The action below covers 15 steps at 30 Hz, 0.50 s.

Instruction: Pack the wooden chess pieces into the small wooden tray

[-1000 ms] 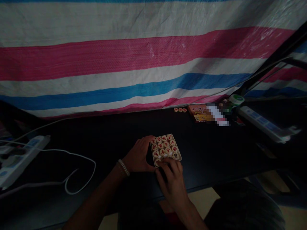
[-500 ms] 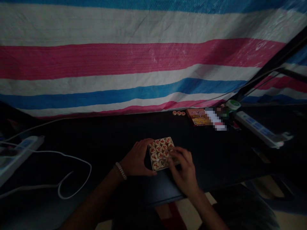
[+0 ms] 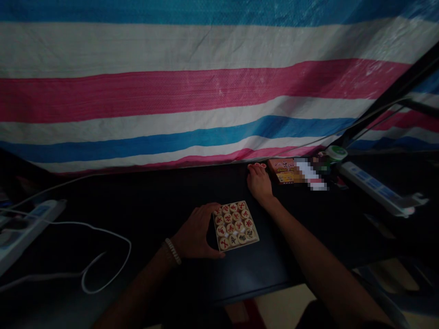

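Observation:
A small square tray [image 3: 254,237] full of round wooden chess pieces with red and dark characters [image 3: 234,224] lies on the dark table. My left hand [image 3: 194,233] curls around the tray's left edge and steadies it; a beaded band circles that wrist. My right hand [image 3: 259,181] is stretched far across the table, fingers over the loose chess pieces [image 3: 257,165] lying by the striped tarp. Whether the fingers grip any of them is hidden.
A striped pink, blue and white tarp [image 3: 206,82] hangs behind the table. An orange box [image 3: 281,170] and a green-lidded jar [image 3: 335,153] sit at the back right beside a power strip [image 3: 380,189]. Another power strip [image 3: 24,226] with white cable [image 3: 103,269] lies left.
My right hand left the tray and reached forward to the loose pieces at the far edge. The left hand stayed on the tray.

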Available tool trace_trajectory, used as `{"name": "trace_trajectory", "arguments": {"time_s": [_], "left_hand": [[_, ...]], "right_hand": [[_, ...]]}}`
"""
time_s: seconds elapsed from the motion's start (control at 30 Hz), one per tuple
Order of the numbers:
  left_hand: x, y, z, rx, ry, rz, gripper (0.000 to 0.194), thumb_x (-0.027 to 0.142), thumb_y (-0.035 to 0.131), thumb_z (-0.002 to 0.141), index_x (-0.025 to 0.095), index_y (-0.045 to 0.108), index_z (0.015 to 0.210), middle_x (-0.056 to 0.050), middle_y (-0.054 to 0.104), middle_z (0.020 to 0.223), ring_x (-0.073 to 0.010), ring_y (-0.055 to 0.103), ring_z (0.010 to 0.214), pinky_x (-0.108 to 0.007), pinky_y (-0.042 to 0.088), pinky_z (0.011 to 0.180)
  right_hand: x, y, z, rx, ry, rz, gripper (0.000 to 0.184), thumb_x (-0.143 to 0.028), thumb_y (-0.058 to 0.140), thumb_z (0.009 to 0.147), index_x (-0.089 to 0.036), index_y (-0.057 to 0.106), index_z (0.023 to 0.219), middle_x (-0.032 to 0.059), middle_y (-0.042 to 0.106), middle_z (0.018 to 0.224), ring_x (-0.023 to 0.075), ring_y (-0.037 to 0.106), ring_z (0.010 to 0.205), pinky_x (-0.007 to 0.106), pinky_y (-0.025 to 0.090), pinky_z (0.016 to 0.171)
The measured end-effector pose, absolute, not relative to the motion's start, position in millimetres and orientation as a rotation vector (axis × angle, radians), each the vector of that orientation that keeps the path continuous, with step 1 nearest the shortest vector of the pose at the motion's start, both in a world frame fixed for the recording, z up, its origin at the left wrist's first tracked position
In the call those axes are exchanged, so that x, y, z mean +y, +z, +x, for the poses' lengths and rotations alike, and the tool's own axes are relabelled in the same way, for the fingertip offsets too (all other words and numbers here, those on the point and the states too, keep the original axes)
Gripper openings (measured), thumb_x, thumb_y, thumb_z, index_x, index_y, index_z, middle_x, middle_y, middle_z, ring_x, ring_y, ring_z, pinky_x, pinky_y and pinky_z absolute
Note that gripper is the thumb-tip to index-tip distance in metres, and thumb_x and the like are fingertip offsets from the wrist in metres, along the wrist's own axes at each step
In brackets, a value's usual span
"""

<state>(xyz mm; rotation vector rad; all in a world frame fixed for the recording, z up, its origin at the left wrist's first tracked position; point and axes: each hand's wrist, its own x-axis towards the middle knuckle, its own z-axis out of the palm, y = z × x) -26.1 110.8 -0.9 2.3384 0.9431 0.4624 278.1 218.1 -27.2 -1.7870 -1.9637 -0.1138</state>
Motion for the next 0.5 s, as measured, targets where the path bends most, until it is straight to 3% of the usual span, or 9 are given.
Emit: {"name": "trace_trajectory", "arguments": {"time_s": [0.2, 0.4, 0.5], "left_hand": [[110, 2, -24, 0.939, 0.490, 2.334, 0.130, 0.059, 0.101, 0.052, 0.022, 0.031, 0.154, -0.021, 0.051, 0.154, -0.0451, 0.052, 0.141, -0.065, 0.040, 0.118], [110, 5, -23, 0.937, 0.507, 2.315, 0.128, 0.057, 0.102, 0.050, 0.021, 0.034, 0.153, -0.021, 0.052, 0.153, -0.0449, 0.052, 0.139, -0.064, 0.041, 0.117], [110, 5, -23, 0.942, 0.517, 2.310, 0.129, 0.059, 0.101, 0.050, 0.021, 0.034, 0.154, -0.021, 0.052, 0.152, -0.0454, 0.053, 0.139, -0.064, 0.041, 0.117]], "right_hand": [[172, -30, 283, -1.970, -0.087, -1.767, 0.043, -0.019, 0.045, 0.101, -0.007, 0.065, 0.137, 0.0218, 0.066, 0.125, 0.0340, 0.061, 0.113, 0.049, 0.053, 0.104], [121, -34, 299, -1.845, -0.051, -1.720, 0.029, -0.028, 0.049, 0.104, -0.016, 0.075, 0.112, 0.0191, 0.064, 0.124, 0.0318, 0.064, 0.111, 0.050, 0.058, 0.099], [93, -30, 303, -1.791, 0.070, -1.669, 0.025, -0.031, 0.052, 0.105, -0.018, 0.073, 0.101, 0.0164, 0.068, 0.113, 0.0293, 0.068, 0.102, 0.049, 0.060, 0.093]]}}
